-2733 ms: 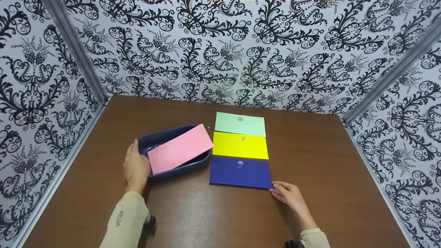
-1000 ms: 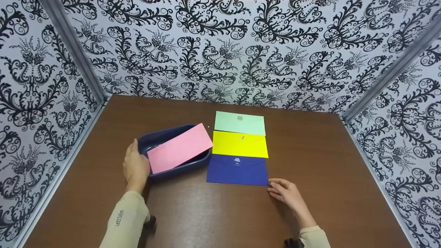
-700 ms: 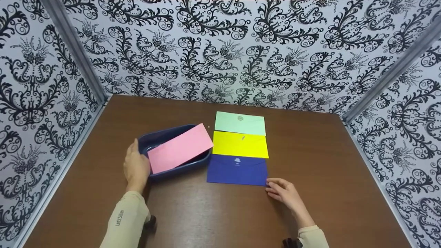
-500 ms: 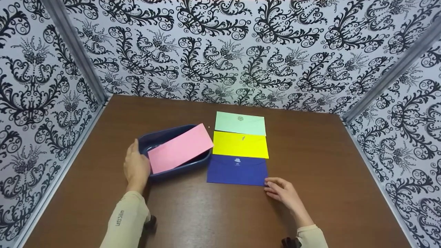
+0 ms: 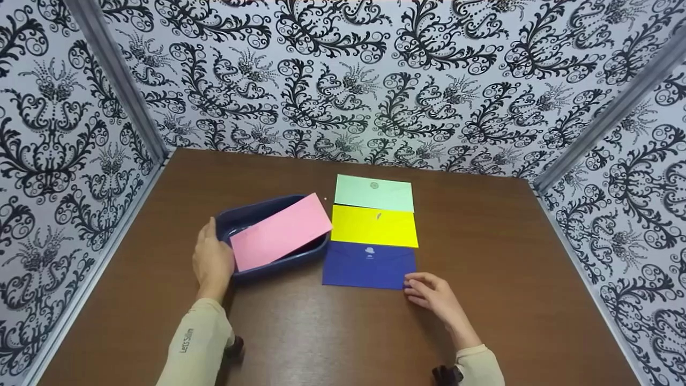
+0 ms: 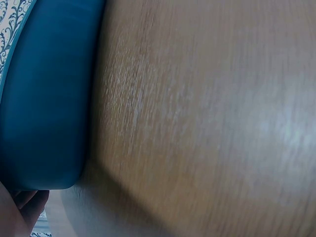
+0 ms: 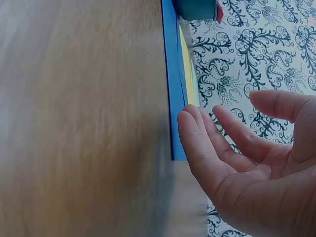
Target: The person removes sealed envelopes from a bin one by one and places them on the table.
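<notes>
At the left end of a dark blue basin (image 5: 281, 262), my left hand (image 5: 213, 260) grips its side; in the left wrist view, fingertips (image 6: 34, 205) show at the basin's far end. A pink envelope (image 5: 281, 230) lies slantwise in the basin, one end propped on the rim. To its right a light green envelope (image 5: 370, 195), a yellow envelope (image 5: 372, 228) and a dark blue envelope (image 5: 364, 271) form a column. My right hand (image 5: 437, 295), fingers loosely bent and spread, is at the blue envelope's near right corner and holds nothing.
Everything lies on a brown wooden table (image 5: 300, 332). Patterned black-and-white walls (image 5: 343, 80) with grey metal posts stand at the back and both sides. A tiny white speck (image 5: 325, 199) lies by the green envelope.
The blue envelope has slid slightly left and up against the yellow one. My right hand has shifted left over its corner, fingers loosened. The left hand and basin have stayed put.
</notes>
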Motion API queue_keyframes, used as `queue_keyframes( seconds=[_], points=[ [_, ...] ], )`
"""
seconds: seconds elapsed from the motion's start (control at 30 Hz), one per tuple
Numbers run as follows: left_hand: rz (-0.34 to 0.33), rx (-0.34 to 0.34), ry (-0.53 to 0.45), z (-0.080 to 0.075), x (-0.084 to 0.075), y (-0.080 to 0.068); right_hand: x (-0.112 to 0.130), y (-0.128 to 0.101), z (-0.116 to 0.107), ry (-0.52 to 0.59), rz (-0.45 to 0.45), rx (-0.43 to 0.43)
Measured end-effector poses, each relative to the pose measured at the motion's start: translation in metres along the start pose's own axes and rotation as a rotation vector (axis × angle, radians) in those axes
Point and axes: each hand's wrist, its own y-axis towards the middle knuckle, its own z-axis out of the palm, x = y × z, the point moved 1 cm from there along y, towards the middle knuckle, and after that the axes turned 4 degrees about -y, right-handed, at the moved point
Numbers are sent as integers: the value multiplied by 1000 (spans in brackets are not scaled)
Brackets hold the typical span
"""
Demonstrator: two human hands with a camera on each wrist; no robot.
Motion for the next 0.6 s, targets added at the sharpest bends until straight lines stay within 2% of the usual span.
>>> queue_keyframes(
  seconds=[0.4,0.6],
  points=[
    [0,14,3,-1,-1,-1,12,8,12,-4,-19,2],
    [3,0,6,0,-1,0,16,14,18,-4,-66,11]
  ],
)
